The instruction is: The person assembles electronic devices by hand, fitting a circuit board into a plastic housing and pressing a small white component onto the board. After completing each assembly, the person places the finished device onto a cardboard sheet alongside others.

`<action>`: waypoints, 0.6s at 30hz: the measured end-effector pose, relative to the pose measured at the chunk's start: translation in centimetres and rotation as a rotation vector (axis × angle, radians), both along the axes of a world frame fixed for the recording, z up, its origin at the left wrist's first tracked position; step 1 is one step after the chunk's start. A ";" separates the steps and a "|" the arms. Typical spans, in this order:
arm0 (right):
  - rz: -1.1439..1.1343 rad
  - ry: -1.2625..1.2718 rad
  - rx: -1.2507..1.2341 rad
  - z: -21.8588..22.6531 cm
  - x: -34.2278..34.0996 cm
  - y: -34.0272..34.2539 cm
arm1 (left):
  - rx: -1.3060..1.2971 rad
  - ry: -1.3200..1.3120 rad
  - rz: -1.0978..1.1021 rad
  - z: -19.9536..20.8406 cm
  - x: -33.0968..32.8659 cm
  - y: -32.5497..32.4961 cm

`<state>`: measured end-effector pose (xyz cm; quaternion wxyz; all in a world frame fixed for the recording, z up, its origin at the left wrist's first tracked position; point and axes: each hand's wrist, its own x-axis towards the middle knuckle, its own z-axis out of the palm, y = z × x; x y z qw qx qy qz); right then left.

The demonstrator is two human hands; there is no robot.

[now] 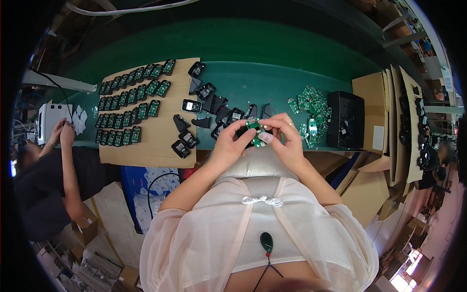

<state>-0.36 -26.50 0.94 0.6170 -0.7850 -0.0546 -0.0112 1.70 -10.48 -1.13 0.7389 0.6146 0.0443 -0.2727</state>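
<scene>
Dark green oval pendant (266, 242) nearest the lens, hanging over a sheer white top (189, 238). Clock directions below are taken from the held board.

Rectangular green circuit board (253, 123) is up at chest height, above the near edge of the dark green surface (272, 87). Left hand (228, 146) and right hand (287, 141) both on it, fingers narrow, pinching it from 9 and 3 o'clock. Something black shows behind it; can't tell if it's a casing.

Risks: light fingertip pinch, so a slip could drop it toward the lap; thumb pressure on the components could damage parts; a skewed board would seat badly in a shell.

Long axis looks roughly 11 to 5 o'clock, mostly covered, so low confidence. Can't tell which end leads.

Outward: loose black plastic shells (206, 91) at 10, heap of bare green boards (311, 102) at 2, black box (346, 117) near 3, brown cardboard sheet (165, 141) at 9, carrying rows of board-filled black casings (127, 118).
</scene>
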 end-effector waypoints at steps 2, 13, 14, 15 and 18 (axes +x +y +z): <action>-0.004 -0.041 0.048 -0.4 0.1 -0.2 | -0.029 0.041 0.008 0.1 0.1 0.0; 0.087 -0.018 -0.027 1.1 1.7 -0.3 | 0.308 -0.910 0.162 0.9 1.2 0.2; 0.139 -0.013 -0.045 1.4 1.9 -0.4 | 0.308 -0.910 0.160 0.8 0.9 0.3; 0.142 -0.011 -0.046 1.6 2.2 -0.5 | 0.313 -0.869 0.143 1.6 0.6 0.3; 0.219 0.004 -0.117 2.5 2.7 -0.5 | 0.298 -0.846 0.162 1.9 0.6 0.1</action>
